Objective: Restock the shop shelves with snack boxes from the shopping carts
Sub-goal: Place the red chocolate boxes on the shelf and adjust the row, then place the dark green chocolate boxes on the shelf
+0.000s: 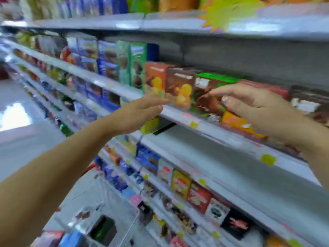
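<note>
The head camera, much blurred, looks along a run of shop shelves that slant from upper left to lower right. On the middle shelf [204, 124] three snack boxes stand upright in a row at its front edge: an orange box [154, 77], a brown box [179, 84] just beside it, and a green-topped box [211, 93] next in line. Above and behind them the grey back panel [249, 56] shows bare up to the upper shelf [160, 24], which leaves open room over the box tops.

The left hand [140, 113] reaches in from the lower left with straight fingers held close together. Its fingertips are at the shelf lip, in front of the brown box's lower corner. Whether they touch it cannot be told. The right hand [249, 104] comes from the right with its fingers spread and stretched out. Its forefinger lies across the front of the green-topped box, its thumb is held apart below, and it grips nothing. A flat orange pack [236, 122] lies at the shelf front under this hand.

A yellow tag [150, 125] hangs from the shelf lip below the left hand. The shelf underneath [213, 157] shows a long bare grey stretch. At the bottom, the shopping cart [110, 202] stands close against the lower shelves, with boxes [71, 237] inside. The aisle floor [26, 139] lies to the left.
</note>
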Demonstrator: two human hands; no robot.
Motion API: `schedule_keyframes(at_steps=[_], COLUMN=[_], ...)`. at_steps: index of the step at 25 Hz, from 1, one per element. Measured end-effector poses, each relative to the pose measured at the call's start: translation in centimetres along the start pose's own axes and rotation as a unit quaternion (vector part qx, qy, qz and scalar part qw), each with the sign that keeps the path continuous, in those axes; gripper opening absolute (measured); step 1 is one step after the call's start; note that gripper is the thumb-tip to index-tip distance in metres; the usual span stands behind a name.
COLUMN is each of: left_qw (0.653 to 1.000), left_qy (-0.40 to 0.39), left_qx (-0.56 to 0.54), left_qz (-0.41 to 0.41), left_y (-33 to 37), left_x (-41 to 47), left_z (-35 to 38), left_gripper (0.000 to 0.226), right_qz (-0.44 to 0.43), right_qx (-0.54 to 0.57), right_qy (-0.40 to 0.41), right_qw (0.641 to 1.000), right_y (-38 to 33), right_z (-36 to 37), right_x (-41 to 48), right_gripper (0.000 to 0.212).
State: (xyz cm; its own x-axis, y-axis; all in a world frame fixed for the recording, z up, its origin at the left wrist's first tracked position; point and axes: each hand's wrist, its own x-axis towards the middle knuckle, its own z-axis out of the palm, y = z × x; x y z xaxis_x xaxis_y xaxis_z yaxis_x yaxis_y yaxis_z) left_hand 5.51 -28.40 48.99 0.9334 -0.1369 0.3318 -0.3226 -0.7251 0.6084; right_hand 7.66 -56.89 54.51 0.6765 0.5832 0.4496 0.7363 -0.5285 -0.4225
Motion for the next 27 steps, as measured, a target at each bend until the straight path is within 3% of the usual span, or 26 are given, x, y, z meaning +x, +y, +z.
schedule_keyframes(at_steps=[8,15,21,27], left_qw=[0.964,0.873,0.764,0.623], left_qy=[0.0,0.025,0.117,0.254], left_qx=[-0.035,-0.105,-0.197,-0.302], left_qz=[-0.262,-0.476,-0.603,-0.675], left_y=[-21.9,-35.9,-46.0,-53.7], left_x=[-12.8,-21.1,-22.6,-23.6], left_z=[-2.2,2.2,8.9,16.3], left_gripper=[0.037,0.038,0.04,0.035], right_qz=[0.042,0.115,0.223,0.279], right_qx=[0.119,0.159,0.126,0.083], right_qy=[-0.231,-0.462,-0.569,-0.594], right_qw=[0.965,0.865,0.781,0.75], right_y=[-1.9,1.5,6.0,9.0], right_z=[28.6,54.2,71.9,83.3], right_x=[8.4,10.8,10.8,10.1], right_gripper=[0.022,0.032,0.042,0.039])
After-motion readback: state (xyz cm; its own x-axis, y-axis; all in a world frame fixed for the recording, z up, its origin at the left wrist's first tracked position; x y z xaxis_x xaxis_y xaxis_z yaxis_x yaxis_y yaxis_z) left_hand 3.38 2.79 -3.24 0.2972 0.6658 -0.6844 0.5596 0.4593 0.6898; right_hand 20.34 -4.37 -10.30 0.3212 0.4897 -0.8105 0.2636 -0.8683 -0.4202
